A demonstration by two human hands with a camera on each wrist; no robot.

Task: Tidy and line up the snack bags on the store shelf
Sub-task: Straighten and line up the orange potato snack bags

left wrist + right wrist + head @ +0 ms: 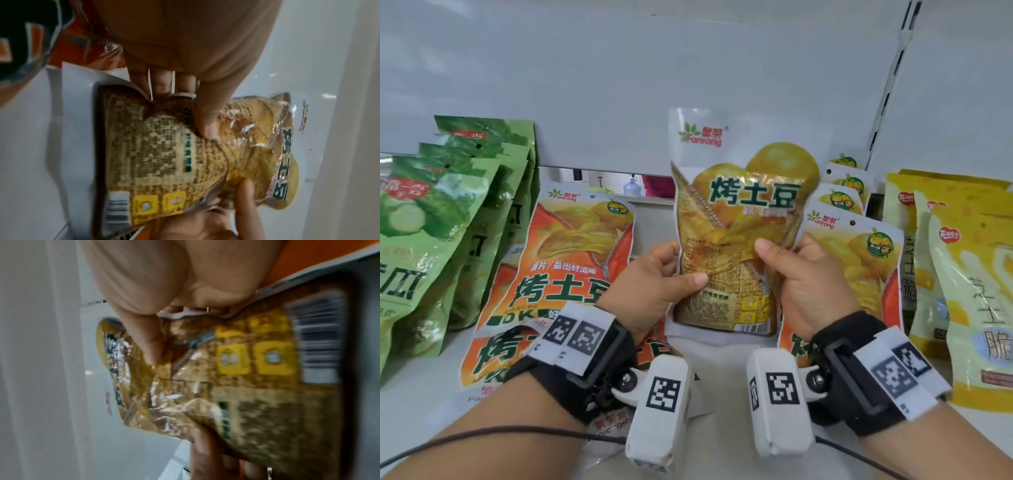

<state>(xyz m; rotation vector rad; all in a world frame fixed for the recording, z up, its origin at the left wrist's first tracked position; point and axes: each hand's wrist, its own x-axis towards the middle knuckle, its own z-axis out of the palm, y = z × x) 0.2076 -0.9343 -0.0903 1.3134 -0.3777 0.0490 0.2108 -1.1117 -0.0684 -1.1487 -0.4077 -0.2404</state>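
Both hands hold the gold potato-chip bag upright at 12 o'clock over the shelf, long axis vertical: left hand pinches its left edge, right hand its right, thumbs on the printed back panel. The open slot lies just below, between the orange bags at 9 o'clock and the yellow-orange row at 3 o'clock, equally near either hand. The left wrist view shows fingers curled behind the bag, hidden from the head camera.
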